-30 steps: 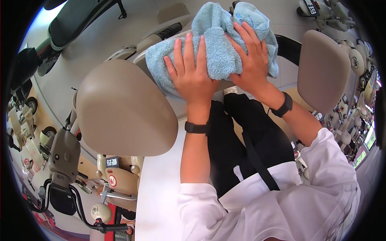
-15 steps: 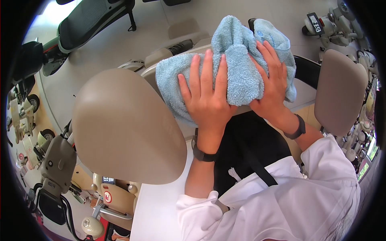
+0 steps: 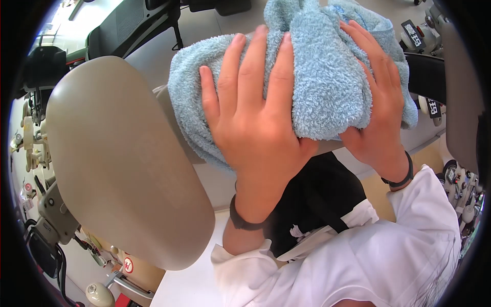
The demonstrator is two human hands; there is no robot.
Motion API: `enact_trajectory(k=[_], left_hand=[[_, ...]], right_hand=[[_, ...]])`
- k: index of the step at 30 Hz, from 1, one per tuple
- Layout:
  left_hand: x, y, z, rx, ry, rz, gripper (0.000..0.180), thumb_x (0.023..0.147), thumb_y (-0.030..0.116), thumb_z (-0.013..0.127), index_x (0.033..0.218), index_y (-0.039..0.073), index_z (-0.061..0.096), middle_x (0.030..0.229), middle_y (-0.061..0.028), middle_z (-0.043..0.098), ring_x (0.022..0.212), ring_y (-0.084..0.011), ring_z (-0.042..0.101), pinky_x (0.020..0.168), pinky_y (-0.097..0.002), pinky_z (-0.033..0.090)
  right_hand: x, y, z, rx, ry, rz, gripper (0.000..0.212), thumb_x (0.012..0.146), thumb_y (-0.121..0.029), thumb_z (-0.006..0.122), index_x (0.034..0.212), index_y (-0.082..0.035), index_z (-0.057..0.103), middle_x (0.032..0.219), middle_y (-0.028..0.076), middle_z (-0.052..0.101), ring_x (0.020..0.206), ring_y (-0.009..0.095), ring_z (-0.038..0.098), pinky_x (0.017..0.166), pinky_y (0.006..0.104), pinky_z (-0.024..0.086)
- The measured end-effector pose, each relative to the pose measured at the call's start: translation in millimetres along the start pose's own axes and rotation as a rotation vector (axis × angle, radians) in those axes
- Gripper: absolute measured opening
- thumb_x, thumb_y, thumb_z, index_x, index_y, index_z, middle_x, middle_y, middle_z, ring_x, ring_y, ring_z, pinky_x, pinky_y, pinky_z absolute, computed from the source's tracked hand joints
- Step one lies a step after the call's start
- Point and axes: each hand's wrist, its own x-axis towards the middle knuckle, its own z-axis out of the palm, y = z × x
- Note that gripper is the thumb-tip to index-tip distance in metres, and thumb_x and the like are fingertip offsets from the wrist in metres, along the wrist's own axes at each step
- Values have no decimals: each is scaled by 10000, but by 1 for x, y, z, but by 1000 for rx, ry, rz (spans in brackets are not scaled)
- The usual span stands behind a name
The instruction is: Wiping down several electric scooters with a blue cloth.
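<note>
A bunched light-blue terry towel (image 3: 327,77) is draped over a beige surface (image 3: 335,147), of which little shows past the cloth. My left hand (image 3: 258,115) lies palm down on the towel's left part, its fingers stretched out and spread, the thumb along the near edge. On the right part rests my right hand (image 3: 382,107), fingers extended over the cloth and its thumb by the near edge. Both hands press on the towel. Folds hide what lies under it.
Close on my left rises a large beige padded backrest (image 3: 128,169), and a darker one (image 3: 464,87) stands at far right. A black seat (image 3: 130,25) is at upper left. White scooter parts (image 3: 99,294) with a mirror lie lower left.
Towel and hands appear larger and nearer, and the left backrest sits further left in view. Both hands stay on the towel.
</note>
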Motion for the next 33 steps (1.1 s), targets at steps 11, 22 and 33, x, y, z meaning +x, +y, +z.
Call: enact_trajectory(k=[11, 22, 33], left_hand=[[-25, -6, -15, 6, -29, 231, 580, 762, 232, 765, 1273, -25, 669, 1333, -188, 678, 1231, -386, 637, 1100, -494, 417], [-114, -6, -26, 74, 70, 500, 195, 901, 225, 720, 1086, 234, 781, 1183, -18, 760, 1094, -240, 716, 1100, -464, 428], [-275, -106, 102, 17, -416, 307, 468, 875, 47, 637, 1342, 67, 623, 1402, -123, 603, 1304, -315, 589, 1022, -457, 550]], right_hand=[[-49, -3, 13, -117, 215, -181, 471, 868, -244, 697, 1288, -50, 611, 1406, 210, 599, 1283, 418, 602, 1000, 456, 442], [-137, 2, 53, 213, 299, -436, 180, 802, -165, 751, 966, -235, 778, 1209, 37, 723, 1091, 266, 712, 955, 389, 499], [-222, 62, 222, 238, -203, -555, 367, 893, -125, 608, 1256, -156, 656, 1446, 76, 572, 1267, 286, 612, 1021, 417, 522]])
